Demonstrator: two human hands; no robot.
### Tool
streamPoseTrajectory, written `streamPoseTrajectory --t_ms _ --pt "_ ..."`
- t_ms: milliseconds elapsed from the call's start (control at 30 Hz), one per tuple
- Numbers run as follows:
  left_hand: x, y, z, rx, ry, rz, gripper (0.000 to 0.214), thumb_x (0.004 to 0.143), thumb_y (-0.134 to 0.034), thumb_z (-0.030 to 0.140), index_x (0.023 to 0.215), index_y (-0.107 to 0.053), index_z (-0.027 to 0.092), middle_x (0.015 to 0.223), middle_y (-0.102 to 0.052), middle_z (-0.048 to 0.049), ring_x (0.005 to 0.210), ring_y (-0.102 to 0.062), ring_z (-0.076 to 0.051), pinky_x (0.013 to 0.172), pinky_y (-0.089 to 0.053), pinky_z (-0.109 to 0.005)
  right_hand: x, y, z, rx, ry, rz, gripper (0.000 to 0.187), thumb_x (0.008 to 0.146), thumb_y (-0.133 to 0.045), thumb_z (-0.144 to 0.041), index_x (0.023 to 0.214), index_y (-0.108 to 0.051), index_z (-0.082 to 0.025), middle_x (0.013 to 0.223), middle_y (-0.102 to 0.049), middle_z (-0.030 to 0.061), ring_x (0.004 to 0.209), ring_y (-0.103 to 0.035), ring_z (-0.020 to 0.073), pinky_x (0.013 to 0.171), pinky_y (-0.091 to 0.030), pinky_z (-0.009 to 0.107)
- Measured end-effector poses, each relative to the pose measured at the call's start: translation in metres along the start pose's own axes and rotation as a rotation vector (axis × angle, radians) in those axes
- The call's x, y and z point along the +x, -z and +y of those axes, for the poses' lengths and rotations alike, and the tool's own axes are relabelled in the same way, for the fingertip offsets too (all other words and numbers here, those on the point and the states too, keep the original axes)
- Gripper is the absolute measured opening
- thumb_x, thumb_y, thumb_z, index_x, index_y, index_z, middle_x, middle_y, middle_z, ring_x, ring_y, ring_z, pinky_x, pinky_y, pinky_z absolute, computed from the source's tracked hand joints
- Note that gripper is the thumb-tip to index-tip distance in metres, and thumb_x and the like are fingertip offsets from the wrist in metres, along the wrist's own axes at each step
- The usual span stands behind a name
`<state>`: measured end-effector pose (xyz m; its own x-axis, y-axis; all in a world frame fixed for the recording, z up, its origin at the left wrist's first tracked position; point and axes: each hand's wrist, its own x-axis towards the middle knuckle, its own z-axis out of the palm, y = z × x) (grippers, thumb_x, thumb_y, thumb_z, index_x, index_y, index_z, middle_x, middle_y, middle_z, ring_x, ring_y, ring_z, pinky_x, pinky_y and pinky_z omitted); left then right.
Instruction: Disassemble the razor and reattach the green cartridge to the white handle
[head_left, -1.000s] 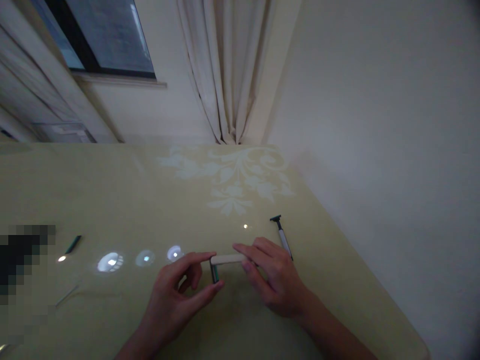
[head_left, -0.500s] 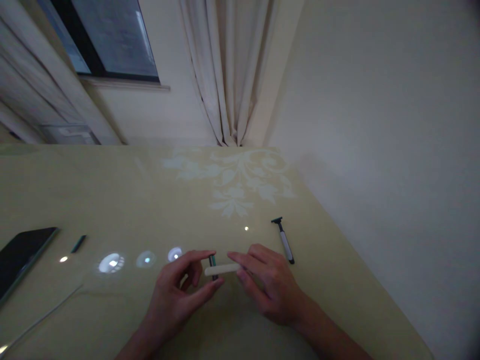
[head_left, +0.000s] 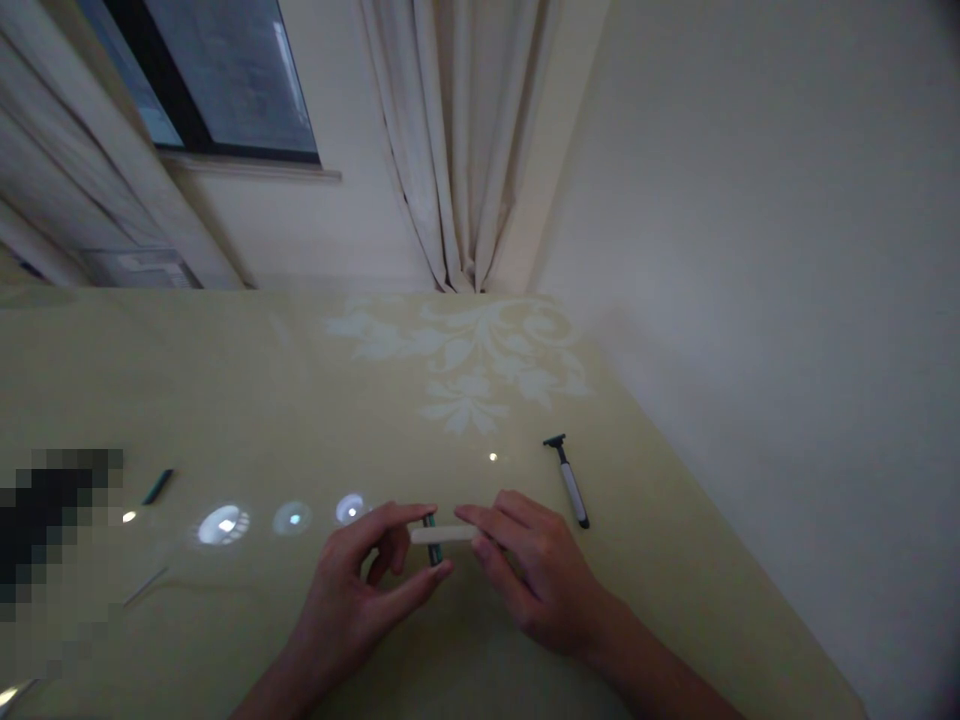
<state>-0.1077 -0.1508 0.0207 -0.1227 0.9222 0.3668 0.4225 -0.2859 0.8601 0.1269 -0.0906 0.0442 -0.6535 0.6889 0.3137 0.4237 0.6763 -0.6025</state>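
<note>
The middle of the small green-and-black piece (head_left: 435, 554) is hidden from me, because a pale flat stick (head_left: 444, 535) passes across the front of it; only its upper and lower ends show. It stands nearly upright between the left hand (head_left: 358, 582) and the stick's far end, clamped between the tips of that hand's thumb and forefinger, which sit just as far apart as the piece is long. The other left fingers curl back into shadow and are hard to make out. The right hand (head_left: 538, 562) has its thumb and fingers closed on the stick's near end, which disappears under them, and the forefinger reaches along above it. Whether the stick presses on the piece or merely passes in front, I cannot tell.

Just beyond the right hand, a razor (head_left: 574, 493) lies on the glossy table (head_left: 300, 400), its head pointing away from the person. Well off to the left lies a dark strip (head_left: 158, 486), near a dark shape (head_left: 45, 525) broken into coarse blocks and cut off by the edge of view; I can't say what it is. A thin pale line (head_left: 144, 586) runs toward those blocks and is lost among them. Past the table hangs a gathered curtain (head_left: 457, 130), beside a window (head_left: 232, 70) cut off at the top.
</note>
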Motion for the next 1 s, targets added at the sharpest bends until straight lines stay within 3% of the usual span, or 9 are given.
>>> streamPoseTrajectory --t_ms 433,600,733,900,1000 --pt "0.0031 0.0011 0.0041 -0.025 0.021 0.035 0.034 0.077 -0.092 0.027 0.109 -0.082 0.026 0.061 -0.057 0.0081 0.051 -0.054 -0.01 0.045 -0.046 -0.015 -0.0001 -0.0001 0.0014 -0.005 -0.085 0.036 0.038 0.113 -0.045 -0.031 0.135 -0.073 -0.016 0.1 -0.07 0.0104 0.089 -0.067 0.0234 0.08 -0.053 0.036" --pt "0.0028 0.0006 0.0033 -0.014 0.025 0.022 0.033 0.078 -0.091 0.028 0.11 -0.083 0.025 0.06 -0.057 0.0078 0.051 -0.055 -0.011 0.045 -0.047 -0.017 -0.0013 -0.0005 -0.0005 0.007 -0.06 -0.007 0.039 0.113 -0.046 -0.033 0.137 -0.073 -0.018 0.095 -0.069 0.0088 0.085 -0.066 0.0217 0.074 -0.051 0.033" --pt "0.0031 -0.0003 0.003 -0.009 0.039 0.026 0.033 0.077 -0.092 0.03 0.108 -0.083 0.024 0.06 -0.058 0.0073 0.051 -0.055 -0.011 0.045 -0.048 -0.017 -0.0003 0.0025 0.0011 -0.026 -0.09 0.036 0.039 0.113 -0.046 -0.032 0.132 -0.074 -0.015 0.096 -0.069 0.0097 0.086 -0.066 0.0225 0.077 -0.051 0.034" --pt "0.002 0.0001 0.0024 -0.003 0.048 -0.001 0.033 0.08 -0.09 0.031 0.112 -0.083 0.024 0.063 -0.06 0.006 0.054 -0.057 -0.012 0.048 -0.049 -0.019 -0.0006 0.006 0.0014 0.0 -0.012 -0.042 0.037 0.112 -0.048 -0.032 0.134 -0.074 -0.018 0.091 -0.067 0.0073 0.081 -0.065 0.0211 0.072 -0.05 0.033" --pt "0.0019 -0.0004 0.0029 0.005 0.044 -0.007 0.033 0.08 -0.09 0.03 0.112 -0.083 0.025 0.062 -0.059 0.0066 0.053 -0.055 -0.011 0.048 -0.047 -0.018 -0.0008 0.0072 0.0023 -0.057 -0.01 0.004 0.037 0.111 -0.048 -0.031 0.131 -0.075 -0.016 0.089 -0.067 0.0075 0.079 -0.065 0.0212 0.071 -0.049 0.033"
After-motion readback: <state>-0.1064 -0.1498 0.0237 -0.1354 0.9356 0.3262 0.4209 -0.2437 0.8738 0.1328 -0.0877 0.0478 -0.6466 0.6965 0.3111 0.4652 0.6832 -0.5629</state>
